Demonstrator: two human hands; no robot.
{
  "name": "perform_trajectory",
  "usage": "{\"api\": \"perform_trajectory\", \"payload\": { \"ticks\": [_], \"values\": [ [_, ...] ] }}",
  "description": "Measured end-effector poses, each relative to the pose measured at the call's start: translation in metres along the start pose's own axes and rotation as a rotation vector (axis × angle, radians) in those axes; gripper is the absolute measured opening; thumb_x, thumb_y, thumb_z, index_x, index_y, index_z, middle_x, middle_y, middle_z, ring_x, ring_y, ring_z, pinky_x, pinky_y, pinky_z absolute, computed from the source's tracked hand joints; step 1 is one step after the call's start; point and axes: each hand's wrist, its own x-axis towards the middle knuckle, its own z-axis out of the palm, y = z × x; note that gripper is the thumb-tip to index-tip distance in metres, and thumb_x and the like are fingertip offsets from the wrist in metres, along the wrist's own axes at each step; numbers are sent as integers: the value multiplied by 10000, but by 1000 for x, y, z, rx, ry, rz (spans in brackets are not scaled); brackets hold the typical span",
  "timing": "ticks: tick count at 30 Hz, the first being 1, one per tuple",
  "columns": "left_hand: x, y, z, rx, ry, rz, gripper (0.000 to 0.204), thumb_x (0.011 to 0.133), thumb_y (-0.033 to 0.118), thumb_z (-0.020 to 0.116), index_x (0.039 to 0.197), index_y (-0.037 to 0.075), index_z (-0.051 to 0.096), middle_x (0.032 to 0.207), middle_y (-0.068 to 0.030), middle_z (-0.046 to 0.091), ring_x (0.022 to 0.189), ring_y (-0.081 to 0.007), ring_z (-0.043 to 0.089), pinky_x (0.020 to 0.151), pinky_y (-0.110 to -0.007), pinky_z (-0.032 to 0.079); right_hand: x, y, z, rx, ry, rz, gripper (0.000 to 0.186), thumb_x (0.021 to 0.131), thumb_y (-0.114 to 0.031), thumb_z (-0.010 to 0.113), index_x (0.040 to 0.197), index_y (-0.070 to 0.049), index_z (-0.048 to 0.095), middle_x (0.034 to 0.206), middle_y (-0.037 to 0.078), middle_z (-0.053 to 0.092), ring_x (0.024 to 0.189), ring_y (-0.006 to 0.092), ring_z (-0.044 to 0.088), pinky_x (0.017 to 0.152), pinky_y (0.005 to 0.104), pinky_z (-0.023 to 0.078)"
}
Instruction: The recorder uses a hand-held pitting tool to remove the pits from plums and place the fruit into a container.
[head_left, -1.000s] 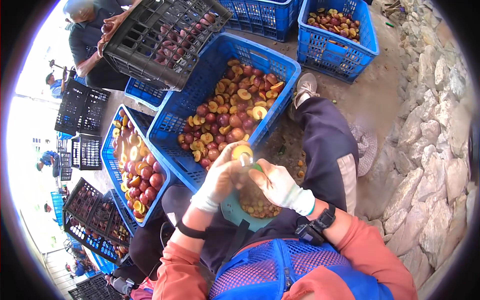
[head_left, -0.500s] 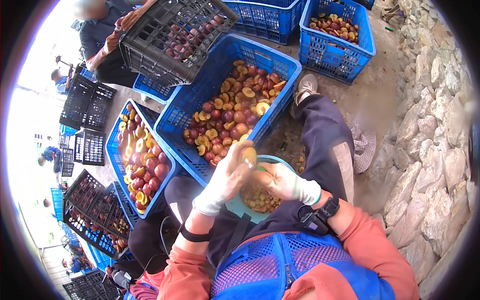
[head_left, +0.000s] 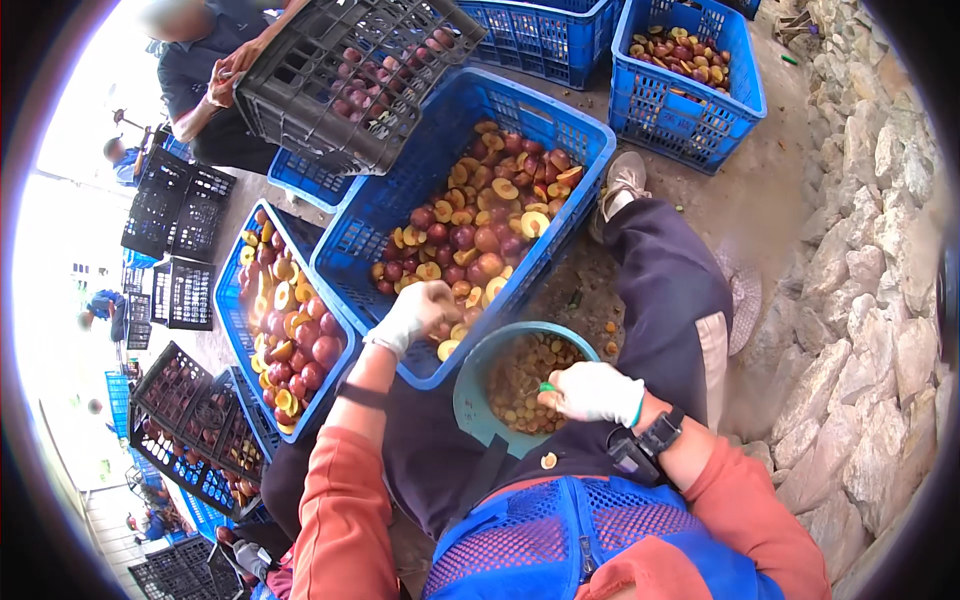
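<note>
I can't tell whether the left hand (head_left: 424,312) holds anything over the cut plums (head_left: 487,240); the right hand (head_left: 598,392) grips 1 green handle (head_left: 546,387) above the teal basin (head_left: 472,395).

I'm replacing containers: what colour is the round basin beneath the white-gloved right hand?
The round basin is pale blue-green; the head view shows it best.

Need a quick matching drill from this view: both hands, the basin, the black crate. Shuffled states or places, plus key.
1. Left hand
2. Right hand
3. Basin
4. Black crate

A. Gripping a small green item
B. In front of a co-worker in dark clothing
C. Over the near end of a large blue crate of plums
D. Teal, beneath a gloved hand

Pairs: 1-C, 2-A, 3-D, 4-B
</note>
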Motion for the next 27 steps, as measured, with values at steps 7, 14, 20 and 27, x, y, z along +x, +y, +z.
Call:
{"api": "perform_trajectory", "payload": {
  "ticks": [7, 14, 20, 27],
  "values": [
    [124, -20, 46, 917, 153, 413, 402, 842, 181, 622, 1244, 170, 596, 1041, -152, 648, 929, -354, 688, 770, -496, 546, -3, -9, -25, 214, 124, -75, 394, 1007, -436, 551, 938, -50, 590, 701, 231, 654, 694, 453, 663, 629, 544, 525],
    [157, -32, 60, 782, 152, 415, 213, 900, 243, 595, 1058, 111, 651, 1026, -201, 686, 871, -391, 705, 731, -484, 564, 7, -7, -32, 301, 318, -105, 355, 993, -390, 595, 874, -60, 539, 701, 204, 627, 693, 434, 652, 593, 505, 514],
    [65, 42, 12, -838, -277, 169, 461, 919, 228, 660, 1314, 6, 576, 1069, -81, 693, 833, -173, 688, 754, -302, 557, 16, -14, -45, 509, 747, -111, 299, 1017, -307, 591, 906, -36, 528, 757, 224, 600, 728, 450, 615, 618, 486, 474],
    [-58, 75, 40, -983, -226, 283, 556, 916, 185, 676, 1409, 0, 496, 1234, -68, 635, 1102, -134, 604, 949, -277, 488, 18, -39, -45, 473, 815, -206, 318, 1042, -324, 553, 909, -39, 503, 719, 244, 588, 715, 484, 602, 590, 517, 452]
  ]
}}
